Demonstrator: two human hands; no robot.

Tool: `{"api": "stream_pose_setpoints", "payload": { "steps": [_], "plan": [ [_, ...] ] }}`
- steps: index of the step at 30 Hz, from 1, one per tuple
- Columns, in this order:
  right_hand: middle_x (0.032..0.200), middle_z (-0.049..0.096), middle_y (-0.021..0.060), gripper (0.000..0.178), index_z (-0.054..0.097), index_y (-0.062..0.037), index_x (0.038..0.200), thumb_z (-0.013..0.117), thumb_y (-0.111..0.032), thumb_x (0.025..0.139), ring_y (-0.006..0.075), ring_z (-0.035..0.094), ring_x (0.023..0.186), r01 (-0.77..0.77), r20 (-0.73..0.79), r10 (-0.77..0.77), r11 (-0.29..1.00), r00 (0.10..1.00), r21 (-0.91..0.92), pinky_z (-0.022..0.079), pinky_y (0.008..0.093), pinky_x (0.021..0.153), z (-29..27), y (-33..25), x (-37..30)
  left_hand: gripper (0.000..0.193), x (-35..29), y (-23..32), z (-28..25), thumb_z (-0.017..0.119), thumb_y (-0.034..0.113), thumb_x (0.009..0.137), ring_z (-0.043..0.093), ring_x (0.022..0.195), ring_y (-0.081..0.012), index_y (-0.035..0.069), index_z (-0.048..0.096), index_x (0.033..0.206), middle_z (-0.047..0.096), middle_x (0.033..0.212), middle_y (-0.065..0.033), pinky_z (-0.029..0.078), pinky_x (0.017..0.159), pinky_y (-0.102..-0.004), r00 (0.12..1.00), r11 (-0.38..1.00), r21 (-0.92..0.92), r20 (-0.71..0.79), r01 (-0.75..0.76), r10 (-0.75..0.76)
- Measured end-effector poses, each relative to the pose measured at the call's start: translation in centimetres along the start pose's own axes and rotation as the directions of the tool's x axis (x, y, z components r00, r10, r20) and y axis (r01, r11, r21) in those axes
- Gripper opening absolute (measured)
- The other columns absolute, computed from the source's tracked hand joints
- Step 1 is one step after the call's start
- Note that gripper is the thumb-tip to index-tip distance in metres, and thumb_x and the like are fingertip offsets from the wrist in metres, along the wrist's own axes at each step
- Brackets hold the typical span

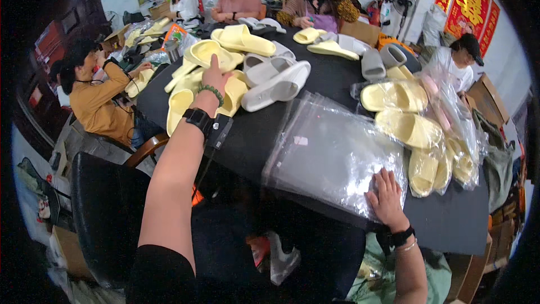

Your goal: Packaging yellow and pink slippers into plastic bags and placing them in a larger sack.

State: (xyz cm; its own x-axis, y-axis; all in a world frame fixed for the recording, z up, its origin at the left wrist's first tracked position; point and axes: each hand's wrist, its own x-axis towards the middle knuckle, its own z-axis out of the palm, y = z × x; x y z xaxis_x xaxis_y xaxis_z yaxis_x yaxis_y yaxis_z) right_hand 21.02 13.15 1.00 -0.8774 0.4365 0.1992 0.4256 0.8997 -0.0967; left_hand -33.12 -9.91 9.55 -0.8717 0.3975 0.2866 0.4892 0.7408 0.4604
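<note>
My left hand (216, 77) reaches into a pile of pale yellow slippers at the left of the table. One finger lies along a yellow slipper (198, 52) on top, and the hand seems to grip its edge; the other fingers are mostly hidden. More yellow slippers (179, 107) lie under and around that hand. Just right of the pile are grey slippers (275, 87). My right hand (387, 200) rests flat, fingers extended, on a stack of clear plastic bags (332, 152) at the near table edge. Nothing is gripped in it.
Bagged yellow slippers (408, 126) lie right of the plastic bags on the dark table (450, 219). Loose yellow and grey slippers (337, 48) lie at the far side. Several people sit around the tables. A black chair (107, 214) stands at my left.
</note>
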Motion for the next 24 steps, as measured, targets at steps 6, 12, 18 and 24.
{"api": "stream_pose_setpoints", "payload": {
  "steps": [6,12,18,24],
  "plan": [
    [0.153,0.032,0.0216,0.059,0.042,-0.0072,0.142,0.054,-0.040,0.095,0.0443,0.025,0.143,-0.044,0.015,0.044,0.999,0.999,0.016,0.021,0.0525,0.114,-0.3,-0.1,0.7,0.054,-11.4,10.0,2.4,0.067,0.025,0.089,0.045,0.127,-0.0398,0.002,0.049,0.134,0.050,0.135,-0.0225,0.034,0.110,-0.0428,0.725,0.659,-0.314,-0.400,-0.684,0.561],
    [0.153,0.032,0.0207,0.061,0.043,-0.0078,0.141,0.054,-0.045,0.095,0.0428,0.027,0.143,-0.041,0.007,0.041,0.998,0.999,0.047,0.022,0.0525,0.114,0.2,-0.7,0.8,0.058,-25.3,13.8,5.5,0.060,0.045,0.090,0.030,0.141,-0.0389,0.013,0.052,0.138,0.041,0.148,-0.0170,0.020,0.112,-0.0645,0.386,0.393,-0.175,0.077,-0.903,0.919],
    [0.156,0.028,0.0192,0.064,0.039,-0.0108,0.145,0.051,-0.051,0.096,0.0425,0.019,0.146,-0.072,0.118,0.062,0.994,0.991,0.083,0.020,0.0557,0.115,-0.1,0.2,0.5,0.067,-27.9,12.2,9.0,0.054,0.051,0.092,0.029,0.142,-0.0385,0.015,0.040,0.146,0.037,0.152,-0.0148,0.021,0.112,-0.0629,0.323,0.369,-0.173,0.246,-0.913,0.914],
    [0.133,0.053,0.0197,0.030,0.062,-0.0034,0.112,0.065,-0.025,0.091,0.0395,0.049,0.125,-0.067,-0.133,0.122,0.930,0.983,0.360,0.042,0.0430,0.104,-5.4,3.7,3.6,0.066,-27.8,11.9,8.8,0.056,0.050,0.092,0.029,0.142,-0.0378,0.017,0.040,0.147,0.036,0.153,-0.0141,0.022,0.113,-0.0618,0.338,0.379,-0.128,0.261,-0.916,0.904]
  ]
}}
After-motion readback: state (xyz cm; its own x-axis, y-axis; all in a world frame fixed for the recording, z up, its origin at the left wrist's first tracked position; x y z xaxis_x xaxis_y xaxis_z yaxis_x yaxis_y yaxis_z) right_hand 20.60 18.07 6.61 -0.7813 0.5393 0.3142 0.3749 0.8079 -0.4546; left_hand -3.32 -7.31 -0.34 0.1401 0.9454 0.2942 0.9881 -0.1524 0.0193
